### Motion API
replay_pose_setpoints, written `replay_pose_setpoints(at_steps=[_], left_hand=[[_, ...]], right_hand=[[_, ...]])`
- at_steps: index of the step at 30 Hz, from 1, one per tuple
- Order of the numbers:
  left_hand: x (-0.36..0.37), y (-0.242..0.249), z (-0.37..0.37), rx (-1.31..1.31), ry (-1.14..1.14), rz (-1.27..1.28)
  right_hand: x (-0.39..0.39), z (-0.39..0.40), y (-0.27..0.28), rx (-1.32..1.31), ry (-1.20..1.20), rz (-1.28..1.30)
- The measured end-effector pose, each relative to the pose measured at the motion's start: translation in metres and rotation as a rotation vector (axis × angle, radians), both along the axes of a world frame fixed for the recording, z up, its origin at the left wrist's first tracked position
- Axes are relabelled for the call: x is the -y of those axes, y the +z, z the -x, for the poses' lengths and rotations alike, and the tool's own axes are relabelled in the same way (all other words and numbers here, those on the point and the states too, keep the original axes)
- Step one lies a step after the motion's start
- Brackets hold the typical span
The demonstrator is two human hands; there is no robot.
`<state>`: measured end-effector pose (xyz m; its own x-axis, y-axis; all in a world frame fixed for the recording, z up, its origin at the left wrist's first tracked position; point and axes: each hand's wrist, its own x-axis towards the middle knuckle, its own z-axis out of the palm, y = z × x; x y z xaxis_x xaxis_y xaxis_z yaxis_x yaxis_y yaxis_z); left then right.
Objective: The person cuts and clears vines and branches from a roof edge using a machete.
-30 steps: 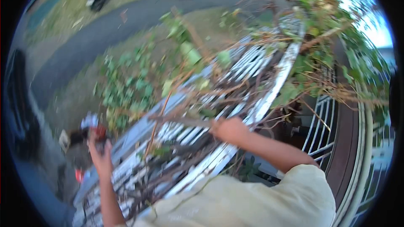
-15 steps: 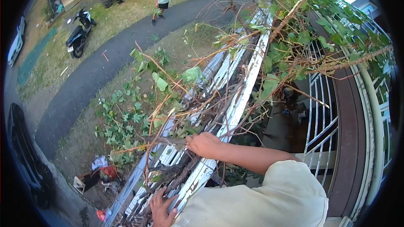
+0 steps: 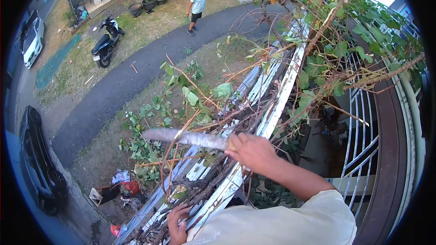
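My right hand [image 3: 255, 153] is closed around the handle of a machete [image 3: 188, 139]. Its long, motion-blurred blade points left, over cut brown stems [image 3: 190, 117] and dry twigs. Below it runs a white-painted beam [image 3: 227, 186] with peeling paint. Near the bottom, my left hand [image 3: 178, 222] rests against the beam and the dark dry vines [image 3: 200, 193], its fingers slightly bent and apart, with nothing visible in them. Leafy vine branches [image 3: 313, 70] spread across the upper right.
A person [image 3: 198, 5] stands on the curved path [image 3: 113, 81] below, one arm stretched out. A motorbike [image 3: 106, 41], a white car [image 3: 34, 43] and a dark car [image 3: 38, 159] are parked on the left. Metal railings [image 3: 359, 131] lie at right, above a drop.
My right hand has lifted slightly, and the machete blade now shows higher and brighter above the stems. The whole view has shifted, with the scene moving right. My left hand stays by the beam.
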<state>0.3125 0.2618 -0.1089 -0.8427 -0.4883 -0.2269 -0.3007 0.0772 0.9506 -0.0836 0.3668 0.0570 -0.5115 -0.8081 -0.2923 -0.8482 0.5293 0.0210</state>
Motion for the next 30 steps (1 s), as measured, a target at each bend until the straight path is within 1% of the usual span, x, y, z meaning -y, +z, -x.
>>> replay_pose_setpoints(at_steps=[1,2,3,4,5,6,7,9,10,11,12,14,15,17,18,19,21,24,25,27,30], left_hand=[[-0.001,0.004,0.001,0.023,0.010,0.019],[-0.001,0.005,0.003,-0.053,0.081,-0.047],[0.002,0.006,0.004,-0.058,0.080,-0.045],[0.007,0.008,0.007,-0.071,0.037,0.015],[0.009,0.010,0.009,-0.086,0.001,0.075],[0.008,0.011,0.008,-0.091,0.029,0.057],[0.009,0.013,0.005,-0.090,0.041,0.060],[0.009,0.016,0.007,-0.066,0.041,0.051],[0.008,0.026,0.010,-0.022,0.085,-0.020],[0.007,0.023,0.008,-0.037,0.097,-0.017],[0.006,0.017,0.007,-0.038,0.083,0.009],[0.005,0.003,0.004,-0.042,0.072,0.106],[0.004,0.005,-0.001,-0.035,0.068,0.098],[0.005,0.008,0.004,-0.028,0.076,0.087],[0.005,0.009,0.003,-0.041,0.081,0.062],[0.005,0.007,0.001,-0.046,0.087,0.059],[0.005,0.003,0.000,-0.027,0.073,0.097],[0.005,0.002,0.001,-0.050,0.065,0.123],[0.006,0.003,0.002,-0.049,0.048,0.109],[0.005,0.004,0.003,-0.036,0.024,0.158],[0.005,0.004,0.005,-0.018,0.005,0.133]], right_hand=[[0.000,0.004,-0.001,0.003,-0.005,0.006],[-0.003,0.013,-0.005,-0.036,-0.070,0.090],[-0.007,0.021,-0.010,-0.072,-0.131,0.169],[-0.009,0.029,-0.013,-0.074,-0.125,0.172],[-0.011,0.038,-0.017,-0.067,-0.268,0.165],[-0.016,0.046,-0.026,-0.056,-0.406,0.156],[-0.027,0.056,-0.044,-0.049,-0.471,0.227],[-0.048,0.065,-0.067,-0.190,-0.565,0.266],[-0.054,0.064,-0.071,-0.186,-0.641,0.257],[-0.059,0.066,-0.070,-0.188,-0.716,0.246],[-0.062,0.070,-0.070,-0.203,-0.702,0.261],[-0.074,0.065,-0.081,-0.377,-0.594,0.279],[-0.082,0.065,-0.095,-0.374,-0.598,0.267],[-0.094,0.089,-0.132,-0.379,-0.490,0.515],[-0.092,0.093,-0.136,-0.283,-0.514,0.541],[-0.095,0.095,-0.138,-0.287,-0.507,0.540],[-0.084,0.087,-0.124,-0.160,-0.659,0.449],[-0.082,0.084,-0.128,-0.235,-0.633,0.443],[-0.083,0.086,-0.128,-0.221,-0.627,0.427],[-0.078,0.079,-0.122,-0.275,-0.630,0.387],[-0.065,0.069,-0.110,-0.283,-0.710,0.334]])
